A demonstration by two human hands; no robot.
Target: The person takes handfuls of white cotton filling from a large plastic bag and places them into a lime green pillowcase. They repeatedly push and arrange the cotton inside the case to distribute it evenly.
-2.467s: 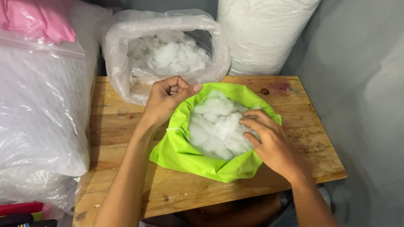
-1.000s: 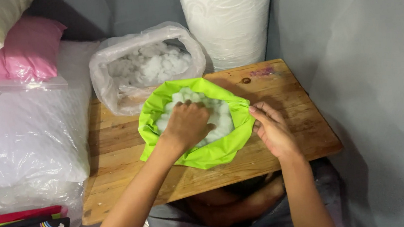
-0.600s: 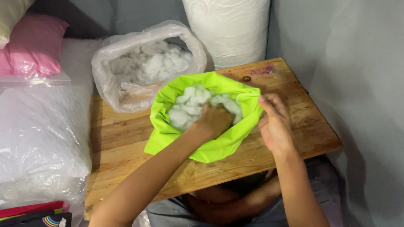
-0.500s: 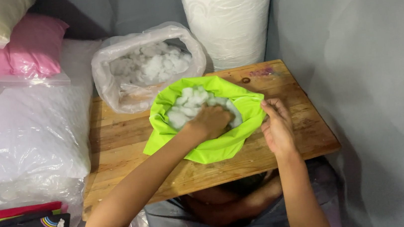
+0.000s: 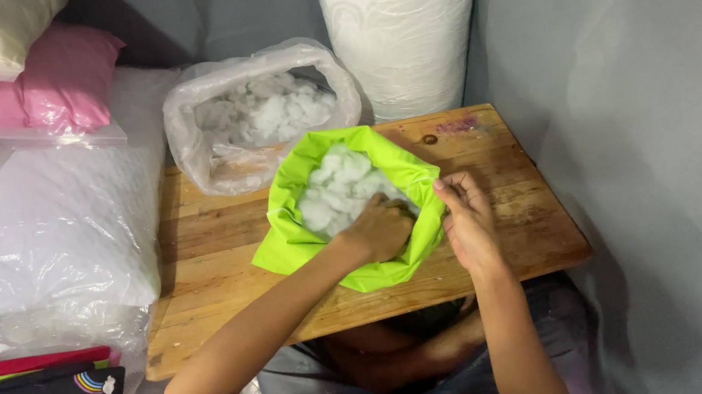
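The left hand point(image 5: 382, 228) had moved from the middle of the white stuffing point(image 5: 335, 192) to the near right side of the green cover point(image 5: 344, 215), where it was curled down into the fill, though whether it gripped any could not be told. The right hand point(image 5: 466, 220), just right of the cover, had closed its fingers on the cover's rim, holding the mouth open. The cover sat mid-table point(image 5: 210, 264), in front of the plastic bag point(image 5: 260, 115) of more stuffing, and looked largely filled.

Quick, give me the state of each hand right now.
Left hand: closed, pushed into the white stuffing inside the green fabric cover.
Right hand: closed, pinching the cover's right edge.
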